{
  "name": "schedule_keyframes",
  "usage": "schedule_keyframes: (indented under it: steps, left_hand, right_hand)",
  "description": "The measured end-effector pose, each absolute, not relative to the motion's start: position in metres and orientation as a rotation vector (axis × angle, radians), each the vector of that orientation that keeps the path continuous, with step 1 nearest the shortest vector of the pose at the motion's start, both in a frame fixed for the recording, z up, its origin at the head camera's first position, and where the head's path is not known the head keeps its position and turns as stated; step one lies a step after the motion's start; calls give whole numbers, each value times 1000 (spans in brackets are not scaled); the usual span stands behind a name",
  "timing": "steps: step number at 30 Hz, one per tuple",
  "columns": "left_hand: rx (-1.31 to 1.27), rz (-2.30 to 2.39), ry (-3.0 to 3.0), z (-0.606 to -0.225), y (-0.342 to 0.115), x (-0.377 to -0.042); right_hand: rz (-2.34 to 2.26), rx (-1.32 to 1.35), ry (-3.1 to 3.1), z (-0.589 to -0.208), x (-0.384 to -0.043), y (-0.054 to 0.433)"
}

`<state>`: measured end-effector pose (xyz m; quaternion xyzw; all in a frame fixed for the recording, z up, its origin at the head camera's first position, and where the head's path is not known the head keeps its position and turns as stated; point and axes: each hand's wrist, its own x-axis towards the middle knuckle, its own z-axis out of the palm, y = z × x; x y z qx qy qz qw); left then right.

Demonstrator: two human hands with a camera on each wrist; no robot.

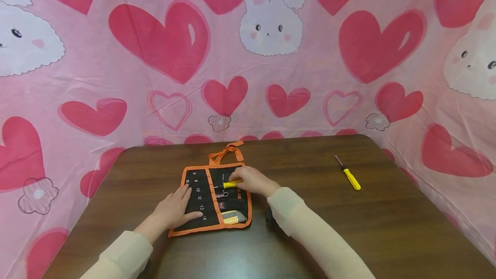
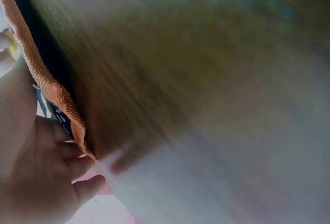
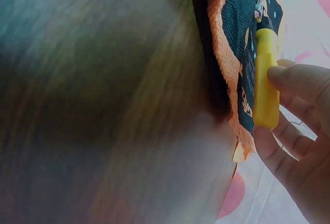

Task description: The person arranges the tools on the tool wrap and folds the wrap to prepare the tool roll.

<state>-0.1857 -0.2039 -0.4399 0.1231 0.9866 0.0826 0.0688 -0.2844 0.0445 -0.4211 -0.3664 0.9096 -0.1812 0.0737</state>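
Right hand [image 1: 253, 181] pinches yellow-handled tool [image 3: 264, 92] | left hand [image 1: 173, 208] straight-fingered on pouch [image 1: 207, 206] | head view only: screwdriver [image 1: 351, 178], pouch's 3 o'clock

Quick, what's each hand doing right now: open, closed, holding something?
Left hand: open, resting on the black tool pouch.
Right hand: closed, holding a yellow-handled screwdriver by its handle.

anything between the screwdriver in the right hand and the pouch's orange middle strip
Nothing visible. The right hand holds the yellow screwdriver pointing at the orange middle strip, close by; the left hand lies beyond that strip, on the numbered panel.
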Motion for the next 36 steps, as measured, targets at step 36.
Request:
schedule_keyframes:
  steps: [36]
  left_hand:
    - [369, 281, 2956, -441, -205, -187]
  right_hand:
    - [-601, -1071, 2605, -425, -284, 23]
